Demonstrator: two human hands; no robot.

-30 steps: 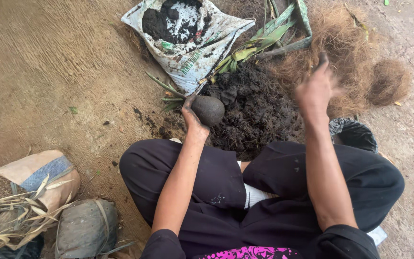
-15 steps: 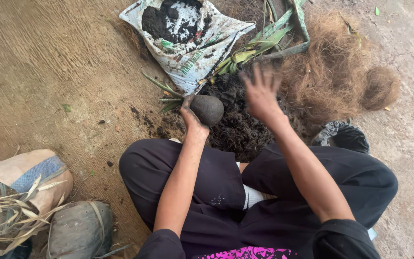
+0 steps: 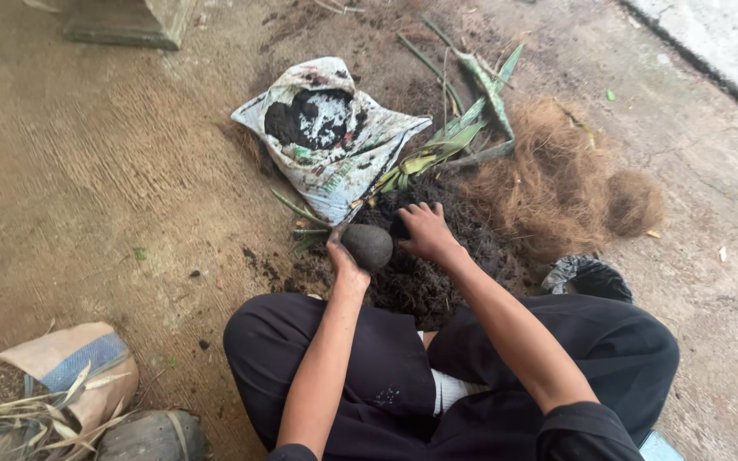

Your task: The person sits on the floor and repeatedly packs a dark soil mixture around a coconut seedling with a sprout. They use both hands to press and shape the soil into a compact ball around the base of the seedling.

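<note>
I sit cross-legged on the ground in black trousers. My left hand (image 3: 343, 259) holds a round dark ball of soil (image 3: 368, 246) just above a heap of dark soil (image 3: 437, 265) in front of my knees. My right hand (image 3: 424, 231) is palm down on that heap, right beside the ball, its fingers curled into the soil. Whether it has any soil in its grasp I cannot tell.
An open white sack (image 3: 326, 137) with dark soil lies beyond the heap. Long green leaves (image 3: 463, 128) and a mound of brown coconut fibre (image 3: 557, 183) lie at the right. A black bag (image 3: 587, 277) sits by my right knee. A sack of dry leaves (image 3: 44, 388) is at lower left.
My right hand has come down from the fibre mound at the right, moved left and dropped onto the soil heap beside the ball. My left hand has kept the ball in place.
</note>
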